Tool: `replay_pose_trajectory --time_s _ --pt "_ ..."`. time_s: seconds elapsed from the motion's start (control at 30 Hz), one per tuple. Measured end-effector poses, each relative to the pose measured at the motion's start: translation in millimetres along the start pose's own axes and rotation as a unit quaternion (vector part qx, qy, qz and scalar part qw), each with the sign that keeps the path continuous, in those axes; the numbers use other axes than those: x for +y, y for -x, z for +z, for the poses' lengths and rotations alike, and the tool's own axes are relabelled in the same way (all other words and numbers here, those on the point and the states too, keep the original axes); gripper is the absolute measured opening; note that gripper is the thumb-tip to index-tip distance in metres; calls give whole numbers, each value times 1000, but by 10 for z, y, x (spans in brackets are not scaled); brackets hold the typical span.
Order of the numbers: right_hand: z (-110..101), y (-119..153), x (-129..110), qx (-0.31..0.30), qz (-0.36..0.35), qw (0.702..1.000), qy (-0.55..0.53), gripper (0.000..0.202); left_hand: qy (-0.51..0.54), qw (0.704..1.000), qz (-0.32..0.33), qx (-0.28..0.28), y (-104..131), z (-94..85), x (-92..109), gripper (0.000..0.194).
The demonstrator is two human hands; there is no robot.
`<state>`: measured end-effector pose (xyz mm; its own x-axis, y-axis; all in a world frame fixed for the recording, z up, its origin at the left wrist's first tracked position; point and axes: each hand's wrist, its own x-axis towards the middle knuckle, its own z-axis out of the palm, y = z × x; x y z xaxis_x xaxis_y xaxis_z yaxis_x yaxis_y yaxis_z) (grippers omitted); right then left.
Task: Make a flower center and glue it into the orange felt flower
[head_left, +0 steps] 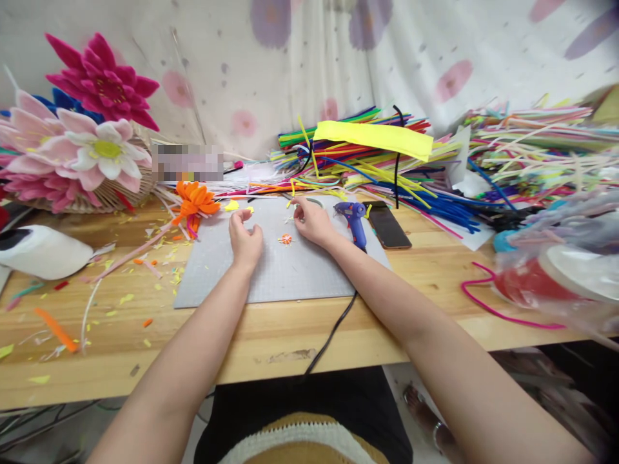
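My left hand [245, 238] is over the left part of a grey mat [290, 280], its thumb apart from the bent fingers. Nothing shows between them. Small yellow pieces [232, 205] lie just beyond its fingertips. My right hand [313, 221] is curled above the mat's upper middle, with a thin yellow piece [291, 203] at its fingertips. Between both hands a small orange and white round piece [286, 240] rests on the mat. A blue glue gun [354, 220] lies right of my right hand. An orange fluffy flower [196, 201] is at the mat's upper left.
A dark phone [389, 224] lies beside the glue gun, whose black cable [333, 332] runs over the front edge. Coloured stems [358, 148] are piled behind. Finished flowers [104, 145], scraps [126, 298] and a white object [43, 252] are left; a wrapped red tub [525, 281] is right.
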<state>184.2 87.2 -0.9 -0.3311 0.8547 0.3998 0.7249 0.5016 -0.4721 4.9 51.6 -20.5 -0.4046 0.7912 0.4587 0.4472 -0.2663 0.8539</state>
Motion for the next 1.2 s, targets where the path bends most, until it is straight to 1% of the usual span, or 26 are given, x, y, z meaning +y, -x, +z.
replay_pose_trajectory --time_s 0.17,0.3,0.4,0.47,0.6,0.77,0.9,1.03,1.2 --pt "-54 95 33 -1 31 993 -114 45 40 999 3 -34 4 20 10 41" --pt "-52 185 93 -1 54 967 -250 43 31 999 -16 -36 8 22 23 41" --pt "-58 245 79 -23 42 954 -297 42 19 999 -18 -36 13 19 27 41" --pt "-73 270 48 -42 27 955 -294 41 18 999 -5 -44 17 20 23 41" --pt "-106 288 -4 -75 2 965 -253 41 16 997 22 -76 20 36 -16 41" --pt "-115 287 -11 -82 -3 972 -218 37 -14 994 46 -103 15 60 -74 41" --pt "-97 281 0 -78 -16 979 -187 37 -46 989 56 -127 24 71 -78 44" --pt "-81 279 3 -87 -22 983 -158 37 -87 983 53 -152 34 88 -59 51" --pt "-84 284 -13 -94 -36 987 -127 34 -118 980 36 -156 28 112 -32 57"
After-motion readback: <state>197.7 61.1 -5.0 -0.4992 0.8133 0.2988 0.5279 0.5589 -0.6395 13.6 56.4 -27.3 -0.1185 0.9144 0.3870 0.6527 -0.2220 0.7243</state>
